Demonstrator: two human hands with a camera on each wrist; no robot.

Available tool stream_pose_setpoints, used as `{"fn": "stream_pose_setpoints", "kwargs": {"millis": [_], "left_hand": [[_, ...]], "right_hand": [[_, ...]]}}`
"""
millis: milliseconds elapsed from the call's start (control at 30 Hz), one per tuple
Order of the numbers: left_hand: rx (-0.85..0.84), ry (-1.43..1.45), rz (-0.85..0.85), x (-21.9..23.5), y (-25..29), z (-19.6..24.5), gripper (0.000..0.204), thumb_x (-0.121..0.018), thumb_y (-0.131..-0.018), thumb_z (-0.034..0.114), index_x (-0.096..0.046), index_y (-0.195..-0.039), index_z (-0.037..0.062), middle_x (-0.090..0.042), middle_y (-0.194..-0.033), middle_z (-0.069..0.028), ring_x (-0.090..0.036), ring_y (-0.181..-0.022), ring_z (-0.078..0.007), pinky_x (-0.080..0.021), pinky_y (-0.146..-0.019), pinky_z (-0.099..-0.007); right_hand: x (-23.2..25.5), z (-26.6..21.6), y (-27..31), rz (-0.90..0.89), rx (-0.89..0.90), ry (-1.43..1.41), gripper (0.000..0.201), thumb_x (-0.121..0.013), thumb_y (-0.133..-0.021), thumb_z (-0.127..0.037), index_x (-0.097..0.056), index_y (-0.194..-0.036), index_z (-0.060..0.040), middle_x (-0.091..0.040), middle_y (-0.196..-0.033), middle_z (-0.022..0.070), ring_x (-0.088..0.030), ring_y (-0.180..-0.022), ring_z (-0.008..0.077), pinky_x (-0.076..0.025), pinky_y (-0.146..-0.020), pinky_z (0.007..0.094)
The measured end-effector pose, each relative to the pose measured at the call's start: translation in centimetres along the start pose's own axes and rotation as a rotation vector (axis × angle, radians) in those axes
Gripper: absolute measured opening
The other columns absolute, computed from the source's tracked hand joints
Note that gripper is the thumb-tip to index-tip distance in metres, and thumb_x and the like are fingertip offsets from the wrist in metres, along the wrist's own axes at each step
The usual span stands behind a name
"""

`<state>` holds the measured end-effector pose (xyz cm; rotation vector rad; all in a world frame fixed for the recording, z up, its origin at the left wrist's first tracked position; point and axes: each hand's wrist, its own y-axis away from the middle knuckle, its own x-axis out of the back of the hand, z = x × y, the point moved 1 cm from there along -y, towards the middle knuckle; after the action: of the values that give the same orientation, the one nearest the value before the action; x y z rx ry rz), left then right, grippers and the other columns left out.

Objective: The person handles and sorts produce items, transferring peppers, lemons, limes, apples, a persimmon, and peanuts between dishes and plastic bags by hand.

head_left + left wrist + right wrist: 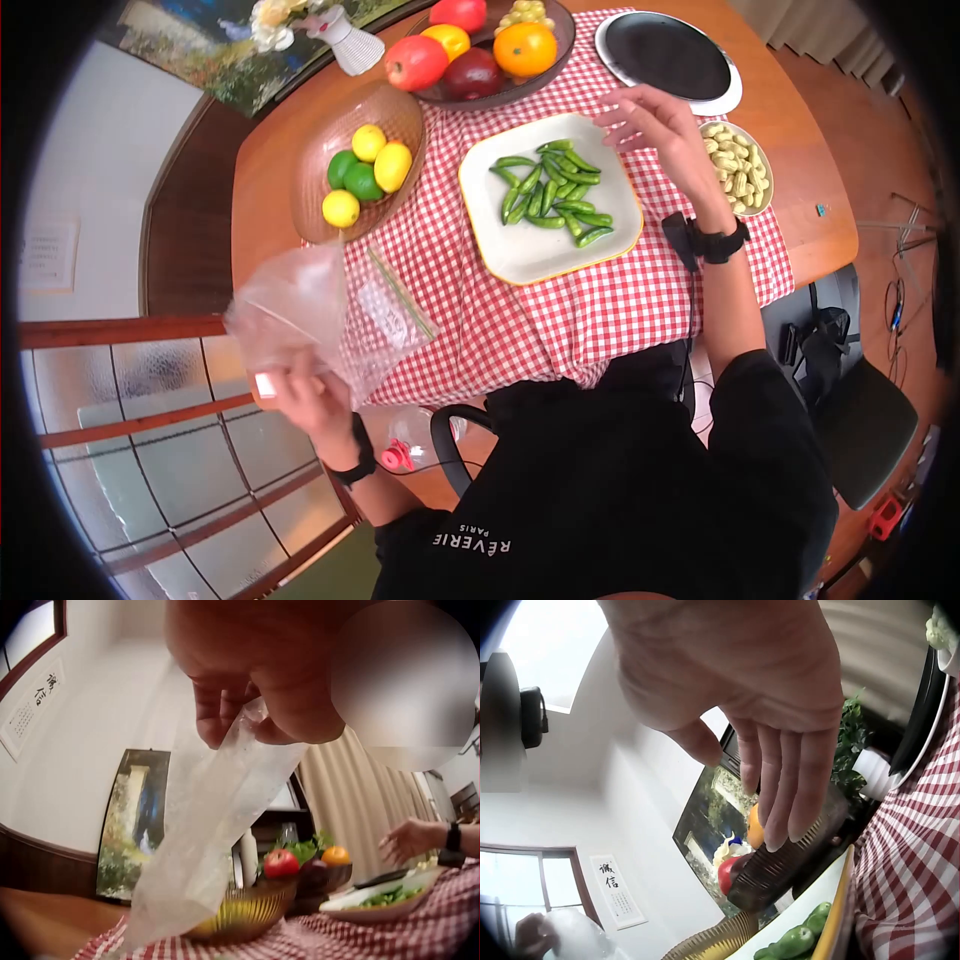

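Note:
My left hand (312, 398) pinches a clear plastic zip bag (295, 300) by one end, off the front left of the table. In the left wrist view the bag (199, 840) hangs limp and creased from the fingertips. My right hand (660, 130) is held over the right edge of a square cream plate (520, 258), fingers extended and holding nothing. Slim green chili peppers (548, 190) lie in a loose heap on that plate. From the right wrist, the hand (735, 697) shows its fingers pointing down, with a few peppers (799, 941) below.
A basket (315, 140) of lemons and limes stands at the left. Behind is a dark bowl (560, 50) of mixed fruit. A black round pan-like plate (665, 55) and a bowl of peanuts (738, 170) sit at the right. A checked cloth (480, 345) covers the wooden table (815, 215).

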<state>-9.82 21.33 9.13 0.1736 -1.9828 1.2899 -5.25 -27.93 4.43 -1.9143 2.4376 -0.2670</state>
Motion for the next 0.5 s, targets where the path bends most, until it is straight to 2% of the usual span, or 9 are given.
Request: {"fn": "stream_pose_setpoints", "kwargs": {"millis": [33, 133, 200, 233, 300, 333, 500], "left_hand": [[0.047, 0.043, -0.081, -1.2, 1.7, 0.2, 0.042, -0.063, -0.076, -0.017, -0.068, -0.115, -0.0015, -0.060, -0.103, -0.0205, -0.064, -0.097, -0.0409, -0.053, -0.081, -0.0466], [-0.007, 0.083, -0.186, -2.7, 3.3, 2.2, 0.039, -0.063, -0.078, -0.016, -0.068, -0.114, -0.0008, -0.059, -0.109, -0.0222, -0.063, -0.097, -0.0414, -0.052, -0.083, -0.0495], [-0.058, -0.078, 0.014, -2.0, 4.3, 2.5, 0.035, -0.062, -0.083, -0.016, -0.069, -0.114, -0.0006, -0.059, -0.109, -0.0225, -0.063, -0.097, -0.0416, -0.051, -0.082, -0.0493], [-0.068, -0.083, 0.001, -2.0, 4.5, 1.8, 0.035, -0.062, -0.083, -0.016, -0.069, -0.114, -0.0006, -0.059, -0.109, -0.0225, -0.063, -0.097, -0.0416, -0.051, -0.082, -0.0493], [0.114, -0.147, 0.073, -0.5, 4.7, -0.6, 0.031, -0.060, -0.089, -0.015, -0.070, -0.114, -0.0006, -0.059, -0.109, -0.0214, -0.062, -0.097, -0.0395, -0.051, -0.081, -0.0483], [0.190, -0.148, 0.037, 0.5, 4.3, -1.3, 0.028, -0.059, -0.093, -0.014, -0.071, -0.114, -0.0011, -0.059, -0.110, -0.0205, -0.062, -0.098, -0.0374, -0.050, -0.081, -0.0474], [0.255, -0.374, 0.123, 3.8, 2.5, -2.4, 0.031, -0.060, -0.089, -0.014, -0.074, -0.113, 0.0000, -0.057, -0.110, -0.0173, -0.061, -0.096, -0.0351, -0.050, -0.079, -0.0466]], "right_hand": [[0.0, 0.3, 0.2, 0.008, -0.004, 0.018, 0.030, -0.060, -0.107, -0.025, -0.071, -0.120, -0.0003, -0.078, -0.103, 0.0112, -0.072, -0.087, 0.0155, -0.057, -0.079, 0.0294], [0.2, 0.7, 0.4, 0.041, 0.062, 0.050, 0.027, -0.064, -0.103, -0.022, -0.071, -0.115, 0.0017, -0.076, -0.099, 0.0108, -0.071, -0.084, 0.0160, -0.057, -0.076, 0.0306], [0.0, 1.0, 0.8, 0.053, 0.125, 0.163, 0.028, -0.066, -0.101, -0.021, -0.071, -0.111, 0.0044, -0.075, -0.098, 0.0104, -0.071, -0.081, 0.0167, -0.057, -0.074, 0.0315], [0.2, 1.4, 0.7, 0.048, 0.139, 0.193, 0.027, -0.066, -0.101, -0.021, -0.072, -0.111, 0.0038, -0.074, -0.095, 0.0099, -0.070, -0.079, 0.0166, -0.057, -0.072, 0.0317], [0.2, 1.4, 0.7, 0.032, 0.165, 0.226, 0.026, -0.067, -0.101, -0.021, -0.072, -0.112, 0.0022, -0.073, -0.093, 0.0098, -0.069, -0.078, 0.0165, -0.056, -0.071, 0.0318], [0.1, 1.6, 0.8, 0.042, 0.225, 0.259, 0.026, -0.066, -0.102, -0.023, -0.072, -0.113, 0.0008, -0.072, -0.089, 0.0084, -0.068, -0.076, 0.0162, -0.056, -0.069, 0.0320], [-0.4, 0.3, 1.5, 0.043, 0.228, 0.363, 0.027, -0.065, -0.103, -0.023, -0.072, -0.115, 0.0001, -0.077, -0.093, 0.0119, -0.074, -0.078, 0.0194, -0.059, -0.072, 0.0325]]}}
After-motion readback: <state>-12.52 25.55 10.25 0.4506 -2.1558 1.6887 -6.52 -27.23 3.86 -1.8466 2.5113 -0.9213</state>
